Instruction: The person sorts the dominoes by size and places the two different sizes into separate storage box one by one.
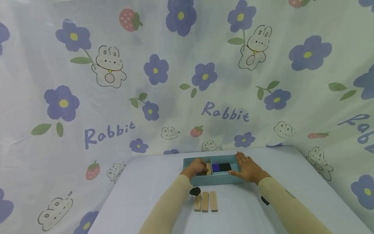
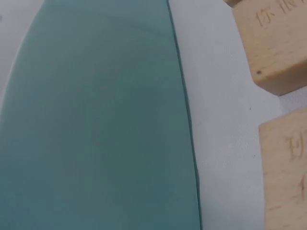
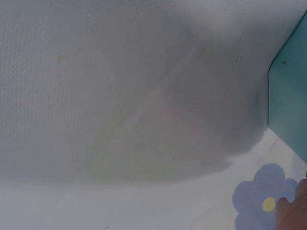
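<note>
A teal two-compartment box (image 1: 219,179) stands on the table. My left hand (image 1: 197,166) reaches into its left compartment, with curled fingers at a wooden block (image 1: 208,169) that stands beside the divider; the fingers partly cover it. In the right compartment lie a purple block (image 1: 215,167) and a black block (image 1: 225,167), side by side. My right hand (image 1: 248,169) rests on the box's right end, fingers straight and thumb spread along the front rim. The left wrist view shows the box's outer wall (image 2: 100,120) close up, without the hand.
Three wooden blocks (image 1: 205,201) lie in a row on the white table in front of the box, near my left sleeve; those in the left wrist view carry engraved characters (image 2: 278,43). Behind the table hangs a patterned cloth (image 1: 175,97).
</note>
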Tool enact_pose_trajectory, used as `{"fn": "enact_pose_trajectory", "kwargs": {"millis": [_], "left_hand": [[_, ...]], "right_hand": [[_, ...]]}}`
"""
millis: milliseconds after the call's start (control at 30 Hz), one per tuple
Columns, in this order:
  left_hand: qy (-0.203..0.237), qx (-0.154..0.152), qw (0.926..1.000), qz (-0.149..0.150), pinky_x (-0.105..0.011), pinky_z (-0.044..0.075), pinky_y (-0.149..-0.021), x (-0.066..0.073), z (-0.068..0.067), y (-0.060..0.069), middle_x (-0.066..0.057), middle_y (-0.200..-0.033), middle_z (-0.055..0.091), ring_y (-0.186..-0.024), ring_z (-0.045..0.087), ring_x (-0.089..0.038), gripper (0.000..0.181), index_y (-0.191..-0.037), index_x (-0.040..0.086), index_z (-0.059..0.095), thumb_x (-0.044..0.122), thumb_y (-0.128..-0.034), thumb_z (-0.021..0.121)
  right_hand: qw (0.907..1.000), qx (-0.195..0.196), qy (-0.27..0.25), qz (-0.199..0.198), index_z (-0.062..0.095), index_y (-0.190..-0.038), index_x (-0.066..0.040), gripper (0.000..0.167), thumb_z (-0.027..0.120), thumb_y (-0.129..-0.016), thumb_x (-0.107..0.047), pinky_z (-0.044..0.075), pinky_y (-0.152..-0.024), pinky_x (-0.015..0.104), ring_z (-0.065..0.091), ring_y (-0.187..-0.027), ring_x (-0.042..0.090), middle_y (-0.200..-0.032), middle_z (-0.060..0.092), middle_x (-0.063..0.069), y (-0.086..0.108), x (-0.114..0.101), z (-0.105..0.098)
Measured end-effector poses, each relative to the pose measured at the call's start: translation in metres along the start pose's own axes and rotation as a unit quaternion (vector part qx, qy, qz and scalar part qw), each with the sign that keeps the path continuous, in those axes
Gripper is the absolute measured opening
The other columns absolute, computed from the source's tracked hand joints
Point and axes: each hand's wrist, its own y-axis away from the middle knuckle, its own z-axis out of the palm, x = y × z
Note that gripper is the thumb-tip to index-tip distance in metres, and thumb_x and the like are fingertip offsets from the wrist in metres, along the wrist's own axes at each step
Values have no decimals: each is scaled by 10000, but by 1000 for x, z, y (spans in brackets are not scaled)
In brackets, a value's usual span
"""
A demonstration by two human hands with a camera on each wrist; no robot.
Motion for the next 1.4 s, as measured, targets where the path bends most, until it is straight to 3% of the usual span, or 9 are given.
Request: {"fn": "enact_pose_trajectory", "kwargs": {"millis": [133, 433, 733, 967, 1100, 1200, 1267, 1367, 1400], "left_hand": [[-114, -34, 9999, 5, -404, 550, -731, -2, 3, -1, -86, -819, 686, -754, 665, -208, 135, -946, -39, 717, 50, -847, 741], [-538, 51, 9985, -51, -414, 538, -751, 3, 5, 1, -62, -800, 683, -751, 649, -195, 140, -922, -18, 717, 90, -843, 758], [-619, 127, 9980, -87, -327, 519, -598, 1, 9, -1, -39, -684, 670, -626, 643, -160, 92, -787, 20, 687, 48, -824, 766], [-531, 262, 9981, -142, -254, 381, -446, -4, 13, -8, -13, -551, 604, -481, 524, -117, 379, -534, 96, 523, 39, -809, 778], [-522, 273, 9982, -76, -250, 354, -436, -8, 13, -9, 14, -522, 546, -463, 456, -104, 458, -506, 134, 448, 57, -814, 779], [-515, 271, 9983, -72, -257, 357, -445, -8, 11, -8, 15, -527, 547, -468, 438, -107, 423, -515, 113, 484, 74, -813, 783], [-386, 273, 9988, -118, -255, 402, -458, -6, 10, -6, -1, -560, 588, -483, 494, -108, 324, -569, 61, 567, 65, -807, 787], [131, 237, 9994, -202, -276, 523, -527, -3, 7, -2, -65, -683, 662, -573, 630, -148, 103, -814, -57, 682, 1, -809, 767], [371, 215, 9988, -235, -295, 552, -560, -3, 5, 1, -93, -731, 676, -616, 666, -177, 141, -913, -91, 683, -22, -813, 754]], "right_hand": [[10000, -57, 9, 42, 156, -1501, 107, 1115, 315, -871, -799, 121, -1135, 565, 103, -1448, 407, -1577, 124, 254, 1, -1, -1], [9999, -87, -70, 63, 146, -1504, 105, 1119, 312, -869, -802, 115, -1136, 566, 98, -1451, 401, -1583, 110, 244, 1, -2, 0], [9999, -50, -122, 76, 150, -1501, 112, 1105, 335, -880, -783, 122, -1132, 571, 108, -1447, 409, -1579, 118, 255, 1, -1, -1], [9998, -36, -130, 138, 140, -1505, 104, 1115, 337, -872, -792, 130, -1134, 564, 110, -1450, 398, -1582, 115, 246, 1, -1, 3], [9999, -2, -110, 109, 159, -1497, 117, 1099, 361, -882, -772, 144, -1129, 570, 127, -1444, 409, -1577, 128, 257, 0, -1, 2], [9999, -33, -82, 98, 164, -1495, 120, 1101, 361, -882, -773, 147, -1130, 565, 130, -1444, 408, -1576, 129, 259, 0, -1, 1], [9999, -60, -94, 76, 159, -1494, 122, 1104, 358, -881, -775, 146, -1132, 562, 125, -1444, 408, -1575, 126, 260, 1, -2, -1], [9999, -8, -126, 23, 178, -1484, 136, 1094, 364, -889, -763, 148, -1128, 570, 133, -1439, 420, -1567, 141, 275, 4, -3, -4], [9999, 3, -111, 11, 181, -1481, 140, 1093, 360, -891, -762, 149, -1128, 570, 136, -1438, 421, -1566, 144, 277, 4, -4, -3]]}}
